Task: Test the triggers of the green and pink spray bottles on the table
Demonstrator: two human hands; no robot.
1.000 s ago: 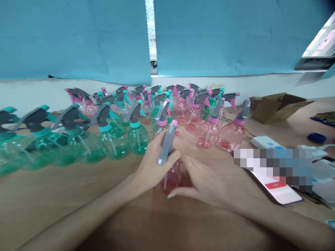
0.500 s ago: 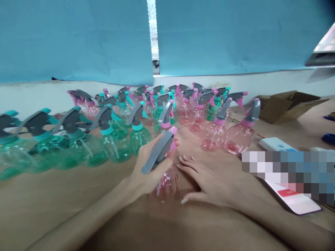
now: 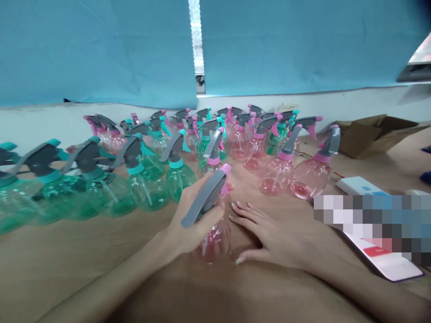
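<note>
My left hand (image 3: pixel 191 220) is shut on a pink translucent plastic spray bottle (image 3: pixel 212 244), gripping it around the neck and upper body. The bottle's grey trigger head (image 3: pixel 204 204) tilts toward the lower left, with its pink collar and tip partly hidden by my fingers. My right hand (image 3: pixel 272 235) lies open on the brown paper table covering (image 3: pixel 84 251), palm down and fingers apart. Its fingertips are just right of the held bottle, and I cannot tell whether they touch it.
Several green spray bottles (image 3: pixel 148 190) stand at left, and several pink ones (image 3: pixel 310 177) stand at right, close behind my hands. A cardboard box (image 3: pixel 367 139), a white box (image 3: pixel 357 185) and a phone (image 3: pixel 387 262) lie at right. A blue curtain (image 3: pixel 101 49) hangs behind.
My right hand has come off the bottle and moved right, now lying flat. The bottle in my left hand has tipped from nearly upright, its head now leaning lower left. The view has shifted slightly left.
</note>
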